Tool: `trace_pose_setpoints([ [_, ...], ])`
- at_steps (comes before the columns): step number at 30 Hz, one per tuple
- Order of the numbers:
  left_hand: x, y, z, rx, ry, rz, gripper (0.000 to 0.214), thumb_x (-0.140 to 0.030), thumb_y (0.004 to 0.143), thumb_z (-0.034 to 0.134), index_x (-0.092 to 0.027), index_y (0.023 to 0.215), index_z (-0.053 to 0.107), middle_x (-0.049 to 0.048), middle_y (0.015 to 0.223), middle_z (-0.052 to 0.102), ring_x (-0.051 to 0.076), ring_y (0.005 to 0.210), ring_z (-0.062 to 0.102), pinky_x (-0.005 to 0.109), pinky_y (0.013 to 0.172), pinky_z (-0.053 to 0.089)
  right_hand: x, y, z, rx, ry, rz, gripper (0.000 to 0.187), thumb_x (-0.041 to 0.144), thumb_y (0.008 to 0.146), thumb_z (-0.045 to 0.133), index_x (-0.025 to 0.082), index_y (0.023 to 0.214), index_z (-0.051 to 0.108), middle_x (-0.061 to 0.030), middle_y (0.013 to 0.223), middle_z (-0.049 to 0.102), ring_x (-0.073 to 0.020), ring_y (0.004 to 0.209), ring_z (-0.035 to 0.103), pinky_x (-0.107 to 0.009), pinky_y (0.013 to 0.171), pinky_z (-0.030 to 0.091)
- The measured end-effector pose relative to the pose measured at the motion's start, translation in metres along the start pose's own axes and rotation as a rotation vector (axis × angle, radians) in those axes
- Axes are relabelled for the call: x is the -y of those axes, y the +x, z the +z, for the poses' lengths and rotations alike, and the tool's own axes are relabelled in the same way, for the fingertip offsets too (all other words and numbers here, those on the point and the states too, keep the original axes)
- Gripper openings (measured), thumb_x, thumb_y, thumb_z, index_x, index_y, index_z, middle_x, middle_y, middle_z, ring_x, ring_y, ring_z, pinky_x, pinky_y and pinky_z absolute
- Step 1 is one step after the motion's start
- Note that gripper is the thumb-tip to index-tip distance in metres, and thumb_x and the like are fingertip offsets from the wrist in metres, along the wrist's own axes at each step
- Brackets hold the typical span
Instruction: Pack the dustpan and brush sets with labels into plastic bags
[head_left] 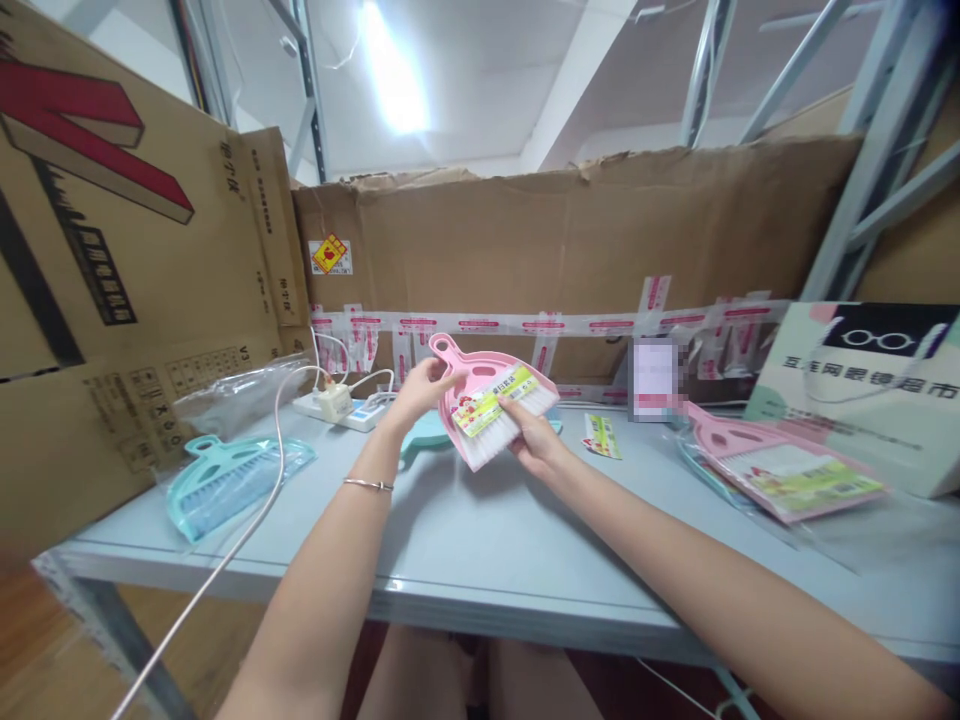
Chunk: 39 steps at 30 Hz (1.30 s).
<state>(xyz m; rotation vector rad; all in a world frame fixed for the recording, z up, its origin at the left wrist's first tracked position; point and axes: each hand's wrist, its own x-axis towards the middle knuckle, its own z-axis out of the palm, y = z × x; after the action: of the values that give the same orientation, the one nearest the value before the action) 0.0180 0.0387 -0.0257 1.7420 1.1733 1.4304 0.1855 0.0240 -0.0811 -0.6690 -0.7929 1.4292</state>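
Pale grey-blue, the counter begins just beyond the person's knees. Both forearms reach forward over its near edge and converge, a thin metal bracelet on the left wrist. Between the hands, raised above the counter and tilted, is a pink dustpan with a white-bristled brush nested in it. Its yellow-green label bears Chinese characters, too small to read surely. The left hand has its fingers clamped on the pan's rim just below the looped handle; the right hand pinches the bristle side, thumb on top, fingers underneath. Behind lies a turquoise dustpan, partly hidden. Another turquoise set in clear plastic rests at left, a labelled pink set at right, and a loose printed card between. Farther back stand a white power strip, a carton marked "V3", and a bag with a glasses drawing and characters ending 眼镜超市. Taped cardboard with a yellow diamond sticker closes the rear.
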Motion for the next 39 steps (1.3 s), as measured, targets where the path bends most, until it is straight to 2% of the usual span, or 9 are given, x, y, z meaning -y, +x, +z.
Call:
trace_pose_setpoints([
  [5, -0.008, 0.011, -0.092, -0.663, 0.382, 0.035, 0.029, -0.033, 0.084, 0.044, -0.012, 0.092, 0.063, 0.0116, 0.094, 0.067, 0.021, 0.087, 0.060, 0.030, 0.078, 0.045, 0.001, -0.003, 0.001, -0.034, 0.043, 0.037, 0.019, 0.015, 0.072, 0.067, 0.021, 0.089, 0.062, -0.0005, 0.088, 0.073, -0.0177, 0.085, 0.069, -0.030, 0.075, 0.058],
  [7, -0.010, 0.007, -0.135, -0.743, 0.704, -0.021, 0.025, -0.026, 0.083, 0.044, -0.014, 0.094, 0.063, 0.0138, 0.102, 0.066, 0.025, 0.097, 0.058, 0.036, 0.085, 0.041, 0.002, -0.004, 0.002, -0.044, 0.052, 0.040, 0.018, 0.015, 0.073, 0.066, 0.021, 0.089, 0.062, -0.0004, 0.087, 0.073, -0.0170, 0.085, 0.069, -0.029, 0.075, 0.058],
  [10, -0.015, -0.001, -0.184, -0.539, 1.224, -0.246, 0.025, -0.032, 0.076, 0.057, -0.014, 0.093, 0.062, 0.0194, 0.117, 0.059, 0.040, 0.113, 0.046, 0.052, 0.089, 0.033, 0.004, -0.006, 0.006, -0.050, 0.048, 0.047, 0.017, 0.015, 0.073, 0.066, 0.021, 0.088, 0.063, -0.0006, 0.088, 0.073, -0.0167, 0.084, 0.069, -0.029, 0.074, 0.057],
  [14, -0.023, -0.009, -0.208, -0.280, 1.423, -0.482, 0.016, -0.023, 0.070, 0.064, -0.014, 0.083, 0.064, 0.0157, 0.106, 0.064, 0.036, 0.101, 0.055, 0.048, 0.085, 0.034, 0.007, -0.008, 0.008, -0.043, 0.052, 0.050, 0.017, 0.014, 0.074, 0.065, 0.021, 0.090, 0.063, -0.0006, 0.088, 0.073, -0.0161, 0.082, 0.069, -0.029, 0.074, 0.057],
  [18, -0.043, -0.011, -0.205, -0.518, 1.388, -0.319, 0.022, -0.018, 0.081, 0.048, -0.015, 0.094, 0.066, 0.0111, 0.104, 0.066, 0.030, 0.100, 0.055, 0.044, 0.086, 0.033, 0.009, -0.007, 0.006, -0.043, 0.067, 0.047, 0.016, 0.013, 0.074, 0.065, 0.019, 0.090, 0.063, -0.0012, 0.087, 0.073, -0.0160, 0.079, 0.069, -0.029, 0.072, 0.058],
  [22, -0.074, -0.013, -0.182, -0.858, 1.029, 0.284, 0.025, -0.027, 0.085, 0.048, -0.013, 0.097, 0.064, 0.0061, 0.096, 0.068, 0.018, 0.091, 0.057, 0.033, 0.085, 0.038, 0.014, -0.004, 0.003, -0.061, 0.100, 0.008, 0.019, 0.011, 0.073, 0.066, 0.018, 0.090, 0.063, -0.0009, 0.082, 0.074, -0.0149, 0.072, 0.069, -0.026, 0.066, 0.058],
  [27, -0.054, -0.015, -0.122, -0.563, 0.753, 0.883, 0.011, -0.026, 0.082, 0.055, -0.019, 0.079, 0.064, 0.0024, 0.092, 0.068, 0.015, 0.093, 0.059, 0.032, 0.089, 0.043, 0.033, 0.005, -0.004, -0.096, 0.205, -0.090, 0.019, 0.008, 0.075, 0.061, 0.017, 0.092, 0.063, 0.0000, 0.077, 0.073, -0.0143, 0.068, 0.069, -0.026, 0.065, 0.058],
  [34, 0.056, -0.019, -0.079, 0.160, 0.919, 0.514, 0.024, -0.006, 0.073, 0.043, -0.019, 0.076, 0.063, 0.0073, 0.108, 0.064, 0.021, 0.108, 0.056, 0.041, 0.094, 0.042, 0.046, 0.028, -0.029, -0.196, 0.254, -0.178, 0.023, 0.006, 0.072, 0.064, 0.017, 0.092, 0.062, 0.0016, 0.074, 0.073, -0.0120, 0.063, 0.068, -0.021, 0.058, 0.057],
  [39, 0.055, -0.031, -0.072, 0.143, 0.984, 0.373, 0.037, -0.002, 0.068, 0.037, -0.019, 0.091, 0.061, 0.0073, 0.122, 0.057, 0.021, 0.118, 0.048, 0.041, 0.098, 0.037, 0.043, 0.032, -0.034, -0.242, 0.254, -0.167, 0.023, 0.006, 0.073, 0.063, 0.017, 0.093, 0.062, 0.0022, 0.075, 0.073, -0.0109, 0.061, 0.067, -0.020, 0.054, 0.056],
])
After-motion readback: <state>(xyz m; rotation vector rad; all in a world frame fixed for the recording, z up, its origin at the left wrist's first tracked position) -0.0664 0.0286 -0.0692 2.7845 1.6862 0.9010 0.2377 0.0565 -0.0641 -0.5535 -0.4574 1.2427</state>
